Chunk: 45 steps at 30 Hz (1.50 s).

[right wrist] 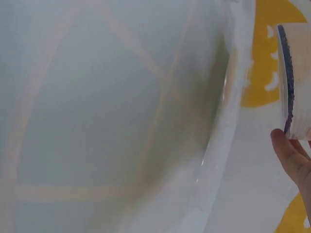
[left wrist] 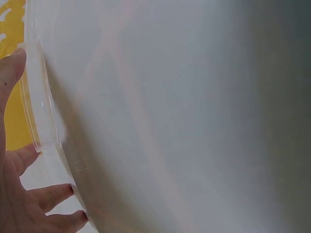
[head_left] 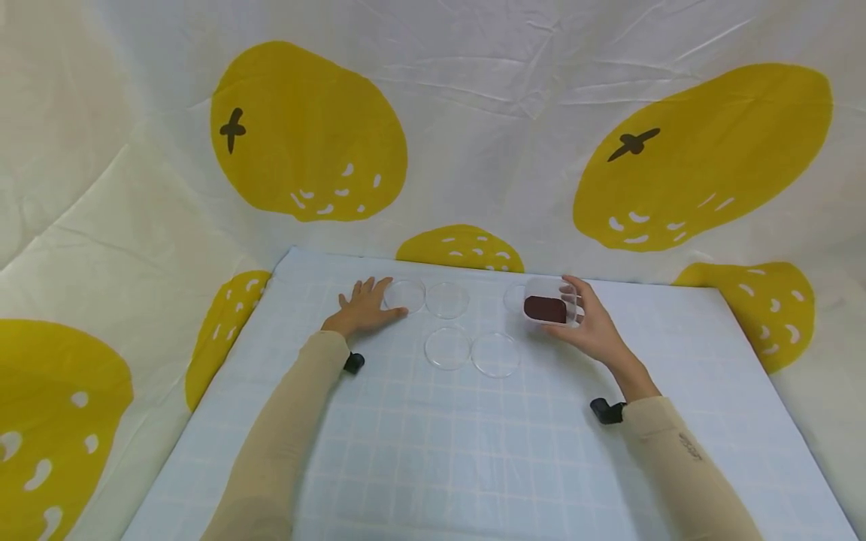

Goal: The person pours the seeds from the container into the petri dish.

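Observation:
My left hand (head_left: 365, 306) rests on the table at the left end of the dishes, fingers spread. Its thumb and index finger hold the rim of a clear, round, shallow dish (head_left: 404, 296); in the left wrist view this clear dish (left wrist: 41, 97) sits between them, while other fingertips touch the cloth. My right hand (head_left: 595, 327) grips a clear plastic tub (head_left: 543, 287) with a dark brown layer in it. The right wrist view shows the tub (right wrist: 299, 77) side-on, with that dark layer as a band; fingers sit under its edge. Whether it touches the table I cannot tell.
More clear round dishes lie between the hands: one (head_left: 447, 300) beside the held dish, two (head_left: 447, 349) nearer me, and one (head_left: 513, 298) partly behind the tub. A pale checked cloth (head_left: 433, 451) covers the table. Fruit-patterned fabric (head_left: 473, 150) hangs behind.

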Available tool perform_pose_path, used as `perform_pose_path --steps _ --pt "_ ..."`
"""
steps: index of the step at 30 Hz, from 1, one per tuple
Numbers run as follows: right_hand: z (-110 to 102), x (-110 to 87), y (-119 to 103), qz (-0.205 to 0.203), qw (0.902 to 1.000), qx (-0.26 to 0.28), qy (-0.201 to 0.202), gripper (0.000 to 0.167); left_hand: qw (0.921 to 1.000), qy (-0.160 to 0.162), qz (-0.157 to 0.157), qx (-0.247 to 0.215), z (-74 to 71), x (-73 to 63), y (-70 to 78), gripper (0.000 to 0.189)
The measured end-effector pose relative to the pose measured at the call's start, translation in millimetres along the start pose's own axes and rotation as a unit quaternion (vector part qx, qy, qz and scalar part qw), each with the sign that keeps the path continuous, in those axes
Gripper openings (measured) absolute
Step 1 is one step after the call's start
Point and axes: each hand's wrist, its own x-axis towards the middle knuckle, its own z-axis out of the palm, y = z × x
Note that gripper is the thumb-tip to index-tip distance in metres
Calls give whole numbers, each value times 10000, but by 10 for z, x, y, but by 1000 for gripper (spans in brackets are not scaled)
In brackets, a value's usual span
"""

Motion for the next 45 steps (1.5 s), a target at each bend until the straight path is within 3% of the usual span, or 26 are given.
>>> perform_pose_path --steps 20,31,45 --pt "456 442 -284 -439 9987 91 -237 102 10000 -21 -8 -30 22 -5 -20 93" --pt "678 728 -465 -625 9967 -452 -263 102 10000 -26 -6 -43 20 -1 -41 94" --pt "938 1005 -668 -1054 9865 -1246 -115 103 9999 14 1 -124 19 17 -39 94"
